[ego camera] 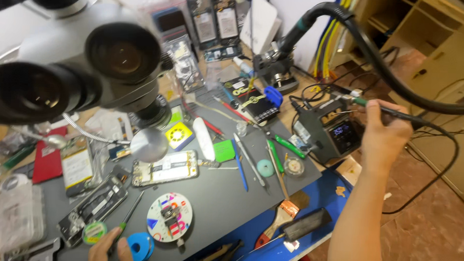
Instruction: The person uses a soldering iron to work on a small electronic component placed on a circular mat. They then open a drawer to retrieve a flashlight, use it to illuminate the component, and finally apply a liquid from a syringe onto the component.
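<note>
Phone-repair workshop. Stereo microscope (pixel 80 63) looms at 10 o'clock over a grey mat on the tabletop (pixel 224 192). Opened phone (pixel 165 168) lies mid-mat (back off, board exposed); another stripped one (pixel 93 208) at 8 o'clock. Soldering station (pixel 330 130) with lit display at 3 o'clock, its iron (pixel 377 106) cabled to it. Tweezers, screwdrivers (pixel 288 146), brush (pixel 280 215), solder spool (pixel 139 245) scattered around. Spare phone parts (pixel 215 19) stacked at 12 o'clock against the wall.

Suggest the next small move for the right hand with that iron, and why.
Probably bring the soldering iron in the right hand back over the grey mat toward the opened phone. It is held out beside the soldering station, away from the board, while the left hand rests at the mat's near edge.
</note>
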